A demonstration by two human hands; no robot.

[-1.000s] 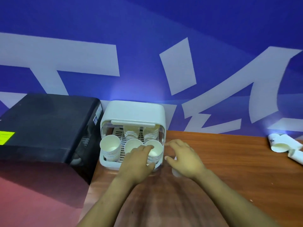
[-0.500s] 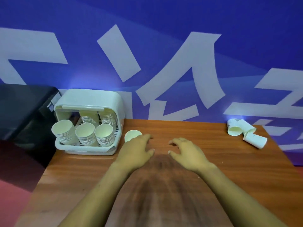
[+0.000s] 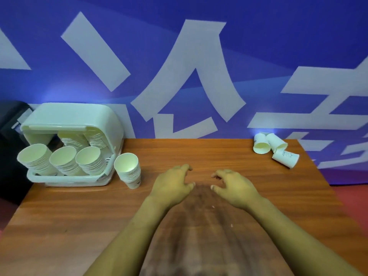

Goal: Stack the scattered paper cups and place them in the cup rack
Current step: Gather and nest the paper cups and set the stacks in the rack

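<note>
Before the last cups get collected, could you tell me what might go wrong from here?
1. The cup stack stands tilted on the table outside the cup rack; a passing arm could tip it.
2. The three loose cups lie on their sides near the table's far right corner and might roll off when grabbed.
3. The rack's front row looks full, so that stack may not fit easily.
Both the left hand and right hand are empty.

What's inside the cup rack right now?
The cup rack holds three cup stacks lying at the front, mouths outward, with more stacks behind. Its hood hides the back, so the full count is unclear.
</note>
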